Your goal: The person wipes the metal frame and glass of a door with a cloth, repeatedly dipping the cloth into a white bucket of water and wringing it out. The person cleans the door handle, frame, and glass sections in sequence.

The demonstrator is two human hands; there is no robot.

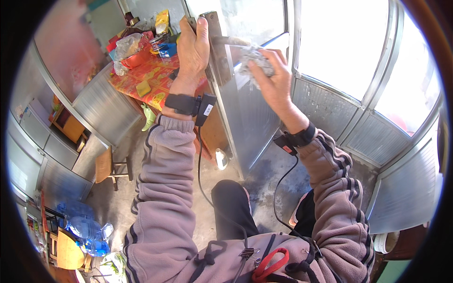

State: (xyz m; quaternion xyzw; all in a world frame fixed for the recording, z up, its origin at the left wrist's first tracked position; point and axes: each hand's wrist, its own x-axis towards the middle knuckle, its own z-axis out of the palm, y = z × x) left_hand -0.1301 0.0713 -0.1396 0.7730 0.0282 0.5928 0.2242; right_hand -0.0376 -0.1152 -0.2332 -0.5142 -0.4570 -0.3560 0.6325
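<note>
Left hand (193,45) wrapped shut around the edge of a grey metal door (245,113) near its worn lock plate (218,47), apparently steadying the leaf. Right hand (273,75) closed in a tight grip on a crumpled grey-white cloth (255,59), pressed against the door face just beside the lock plate, as if for wiping. Black wrist straps with cables on both forearms. Behind the door, a counter under a red and yellow patterned cover (151,80), crowded with a yellow packet (162,21), a small blue box (167,49), a clear plastic bag (126,46) and a red bowl (137,59). Bright windows (344,42) at right. Clear blue-tinted water bottles (82,226) bunched on the floor, lower left.
</note>
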